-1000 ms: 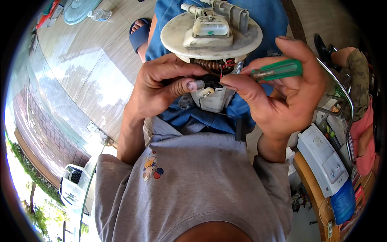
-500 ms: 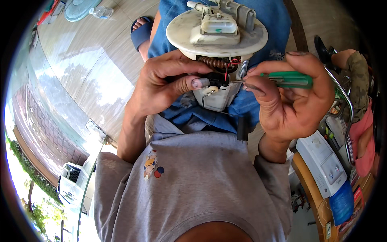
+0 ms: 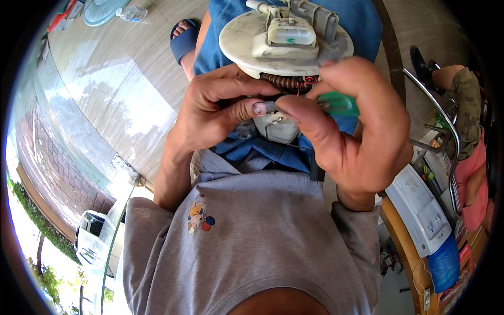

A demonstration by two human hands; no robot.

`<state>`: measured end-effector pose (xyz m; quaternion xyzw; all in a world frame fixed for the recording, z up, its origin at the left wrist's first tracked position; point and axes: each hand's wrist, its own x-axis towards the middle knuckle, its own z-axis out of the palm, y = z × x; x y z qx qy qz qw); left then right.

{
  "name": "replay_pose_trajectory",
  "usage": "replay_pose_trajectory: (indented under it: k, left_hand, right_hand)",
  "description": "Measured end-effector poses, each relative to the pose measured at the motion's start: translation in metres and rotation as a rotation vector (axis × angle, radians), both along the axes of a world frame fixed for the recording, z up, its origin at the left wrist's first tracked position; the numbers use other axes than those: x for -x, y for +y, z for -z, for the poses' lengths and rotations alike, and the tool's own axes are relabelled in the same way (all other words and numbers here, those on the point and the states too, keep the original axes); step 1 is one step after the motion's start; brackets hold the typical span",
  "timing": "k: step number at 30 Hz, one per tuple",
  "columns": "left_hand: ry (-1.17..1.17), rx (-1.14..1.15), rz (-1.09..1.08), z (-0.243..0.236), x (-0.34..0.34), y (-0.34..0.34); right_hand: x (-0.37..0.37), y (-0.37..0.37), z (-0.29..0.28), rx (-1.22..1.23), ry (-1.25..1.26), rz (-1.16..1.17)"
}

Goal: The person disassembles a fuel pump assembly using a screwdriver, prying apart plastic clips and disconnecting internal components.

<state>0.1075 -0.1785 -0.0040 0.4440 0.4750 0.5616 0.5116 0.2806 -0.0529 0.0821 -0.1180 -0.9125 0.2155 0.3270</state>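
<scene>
Wearing grey tee (image 3: 262, 226) at 6 o'clock, nearest cam. Pinching small dark part (image 3: 272, 98) btwn thumb & index of L hand (image 3: 212, 109), approx. 11 o'clock; mostly hidden by fingers. Curling R hand (image 3: 365, 128), btwn 2 & 3 o'clock, closed on green-handled screwdriver (image 3: 342, 104), w/ shaft hidden. Holding R thumb tip v. near L one; can't tell if touching. Just past pinch, btwn 12 & 1 o'clock: white round-topped unit (image 3: 242, 42) in front of blue jeans (image 3: 365, 31), w/ brown ribbed tube (image 3: 281, 82) & red wire (image 3: 310, 80) under rim. Farther out: navy sandal (image 3: 182, 46) at 11; wooden table (image 3: 397, 224) at 4, carrying white appliance (image 3: 420, 207) & blue bag (image 3: 443, 268). Farthest: clear bottle (image 3: 132, 13), btwn 10 & 11; seated person in camo (image 3: 464, 94), btwn 2 & 3; white vehicle (image 3: 93, 226) at 8.
</scene>
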Motion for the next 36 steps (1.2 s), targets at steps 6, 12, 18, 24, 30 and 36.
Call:
replay_pose_trajectory:
  k: [6, 12, 18, 24, 30, 36]
  left_hand:
    - [-0.116, -0.004, -0.053, 0.002, -0.013, 0.002]
    - [-0.103, 0.013, -0.065, 0.003, -0.014, -0.001]
    - [-0.062, 0.006, -0.066, 0.002, -0.017, 0.0]
    - [-0.037, -0.005, -0.092, 0.0, -0.019, 0.0]
    - [-0.043, 0.074, -0.12, -0.006, -0.026, -0.003]
    - [-0.093, 0.042, -0.183, -0.005, -0.031, -0.004]
  right_hand:
    - [-0.001, -0.001, 0.001, 0.095, 0.02, 0.018]
    - [-0.012, -0.006, 0.006, 0.193, -0.01, 0.085]
    - [-0.019, -0.02, 0.01, 0.388, 0.075, 0.268]
    - [-0.02, -0.026, 0.018, 0.356, 0.127, 0.315]
    - [-0.024, -0.033, 0.024, 0.471, 0.228, 0.423]
    - [-0.021, -0.033, 0.029, 0.639, 0.312, 0.48]
